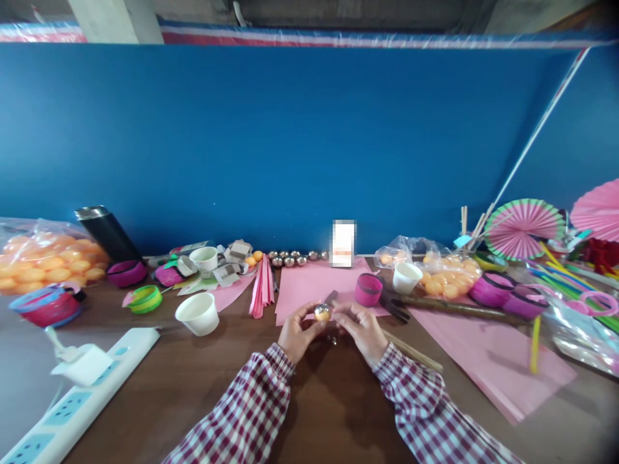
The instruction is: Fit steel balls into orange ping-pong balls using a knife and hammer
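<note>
In the head view, my left hand (297, 332) grips a small ball (322, 313) between thumb and fingers. Its top is shiny silver and its lower part orange. My right hand (360, 327) is just right of the ball, thumb and fingertips pinched together; whatever they hold is too small to make out. On the brown table below the ball lie tiny shiny bits (331, 340). Pink paper (300, 290) lies beyond my hands, with a row of silver balls (289, 261) along its far edge.
A magenta tape roll (368, 290) and a hammer (394, 306) are beyond my right hand. White cups (197, 314) stand left and right. Bags of orange balls (447, 276) lie on both sides. A power strip (91, 393) runs along the left; a blue partition (290, 142) stands behind.
</note>
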### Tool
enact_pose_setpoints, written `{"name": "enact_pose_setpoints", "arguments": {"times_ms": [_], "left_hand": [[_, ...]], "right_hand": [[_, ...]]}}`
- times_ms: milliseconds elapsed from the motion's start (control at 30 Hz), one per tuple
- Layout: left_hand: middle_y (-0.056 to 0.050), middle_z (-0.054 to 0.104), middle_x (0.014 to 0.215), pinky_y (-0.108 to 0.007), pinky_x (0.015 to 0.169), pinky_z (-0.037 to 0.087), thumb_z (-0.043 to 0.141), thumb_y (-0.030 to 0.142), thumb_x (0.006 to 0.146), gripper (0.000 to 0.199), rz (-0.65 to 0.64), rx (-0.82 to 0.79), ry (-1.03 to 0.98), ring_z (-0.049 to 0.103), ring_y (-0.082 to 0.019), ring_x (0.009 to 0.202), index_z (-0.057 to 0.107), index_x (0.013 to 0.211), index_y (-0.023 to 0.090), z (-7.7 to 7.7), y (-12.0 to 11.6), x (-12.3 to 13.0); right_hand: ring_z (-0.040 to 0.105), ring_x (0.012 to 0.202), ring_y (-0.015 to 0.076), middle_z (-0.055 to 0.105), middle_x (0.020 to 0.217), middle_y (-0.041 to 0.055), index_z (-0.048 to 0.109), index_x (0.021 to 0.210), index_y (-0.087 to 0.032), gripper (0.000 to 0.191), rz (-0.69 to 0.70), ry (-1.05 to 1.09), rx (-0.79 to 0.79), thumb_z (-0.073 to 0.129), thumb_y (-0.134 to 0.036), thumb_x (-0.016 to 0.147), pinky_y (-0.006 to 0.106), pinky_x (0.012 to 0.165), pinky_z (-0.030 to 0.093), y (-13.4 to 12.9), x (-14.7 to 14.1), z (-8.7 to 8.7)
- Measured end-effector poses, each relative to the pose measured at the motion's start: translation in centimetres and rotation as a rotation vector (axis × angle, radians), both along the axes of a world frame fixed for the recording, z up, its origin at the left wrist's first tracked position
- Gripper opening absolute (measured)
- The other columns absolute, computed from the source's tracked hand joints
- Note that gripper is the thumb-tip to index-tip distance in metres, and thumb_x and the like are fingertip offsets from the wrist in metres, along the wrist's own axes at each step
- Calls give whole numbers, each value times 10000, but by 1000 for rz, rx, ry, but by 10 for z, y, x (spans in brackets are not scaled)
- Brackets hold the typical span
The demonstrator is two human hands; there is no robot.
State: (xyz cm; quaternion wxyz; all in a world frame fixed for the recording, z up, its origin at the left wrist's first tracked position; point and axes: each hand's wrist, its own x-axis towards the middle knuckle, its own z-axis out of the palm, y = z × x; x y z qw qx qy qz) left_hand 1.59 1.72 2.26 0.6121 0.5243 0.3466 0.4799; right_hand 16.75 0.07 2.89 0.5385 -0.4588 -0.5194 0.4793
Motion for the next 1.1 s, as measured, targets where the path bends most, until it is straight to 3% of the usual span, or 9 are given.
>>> {"name": "enact_pose_setpoints", "arguments": {"times_ms": [333,700,1100], "left_hand": [[-96,618,986,-324,742,484,659,229,604,458,19,-4,-13,591,-183,832,536,1037,144,1,-1,1],[-108,616,989,-377,775,474,670,236,602,455,7,32,39,595,-196,837,515,1017,132,-4,0,0],[-107,613,998,-375,777,474,669,222,603,449,-2,35,25,601,-198,835,515,1015,135,-5,1,1]], "right_hand": [[484,563,96,549,609,-22,566,657,-163,227,77,-22,62,612,-385,652,223,558,398,-2,-1,5],[522,852,182,600,804,39,604,658,-150,260,137,-23,87,612,-410,657,276,715,414,0,-1,2],[535,742,153,597,747,29,602,661,-151,231,127,-81,41,612,-382,664,257,653,423,0,0,0]]}}
